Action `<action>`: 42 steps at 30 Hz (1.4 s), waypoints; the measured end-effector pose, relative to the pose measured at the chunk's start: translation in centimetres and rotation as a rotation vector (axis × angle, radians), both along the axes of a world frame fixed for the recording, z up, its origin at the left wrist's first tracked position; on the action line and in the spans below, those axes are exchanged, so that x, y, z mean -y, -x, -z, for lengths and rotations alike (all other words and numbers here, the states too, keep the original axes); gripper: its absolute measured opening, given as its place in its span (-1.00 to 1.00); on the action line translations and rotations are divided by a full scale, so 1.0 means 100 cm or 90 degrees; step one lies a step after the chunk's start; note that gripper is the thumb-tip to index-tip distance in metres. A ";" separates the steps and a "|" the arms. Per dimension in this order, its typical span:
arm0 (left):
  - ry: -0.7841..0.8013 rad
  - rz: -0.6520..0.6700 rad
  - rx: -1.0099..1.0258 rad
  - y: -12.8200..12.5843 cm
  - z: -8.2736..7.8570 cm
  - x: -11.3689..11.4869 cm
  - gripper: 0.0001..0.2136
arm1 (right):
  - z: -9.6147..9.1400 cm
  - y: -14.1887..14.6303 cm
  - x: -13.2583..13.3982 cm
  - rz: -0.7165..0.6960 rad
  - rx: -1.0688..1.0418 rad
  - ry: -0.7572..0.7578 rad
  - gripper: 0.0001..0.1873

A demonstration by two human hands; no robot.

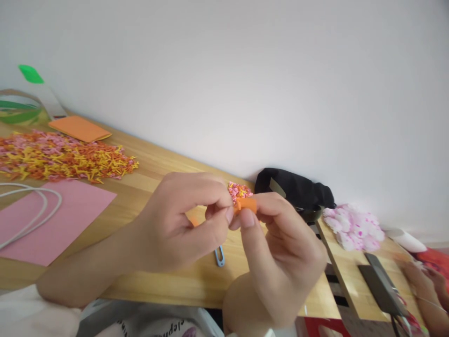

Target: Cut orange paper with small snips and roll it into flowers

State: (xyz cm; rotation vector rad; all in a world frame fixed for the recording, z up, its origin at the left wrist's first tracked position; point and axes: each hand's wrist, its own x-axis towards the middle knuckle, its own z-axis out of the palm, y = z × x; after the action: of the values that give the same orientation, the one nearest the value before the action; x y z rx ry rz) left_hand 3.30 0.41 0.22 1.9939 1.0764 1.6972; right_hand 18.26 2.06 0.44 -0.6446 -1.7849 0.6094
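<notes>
The small orange roll [249,204] was just right of the frame's centre, held up above the desk [150,285] between two hands. Its long axis ran nearly level across the frame, from the left fingertips toward the right forefinger. The left grip [182,220] was pinched at the roll's narrow left end, thumb and forefinger together. The right grip [284,252] clasped its thicker body, thumb below and forefinger at the right end, so most of the roll lay nearer that hand. From the left grip, then, the roll extended rightward; from the right grip, toward the frame's left.
</notes>
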 end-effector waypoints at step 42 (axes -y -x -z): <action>-0.084 -0.282 -0.223 -0.007 0.007 0.003 -0.79 | -0.001 0.005 -0.003 0.071 0.050 -0.097 -0.80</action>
State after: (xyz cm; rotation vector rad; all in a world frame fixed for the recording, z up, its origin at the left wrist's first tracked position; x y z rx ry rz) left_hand 3.95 0.16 -0.50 2.3280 1.6701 1.6876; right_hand 17.73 2.40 0.50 -0.6659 -1.8342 0.3725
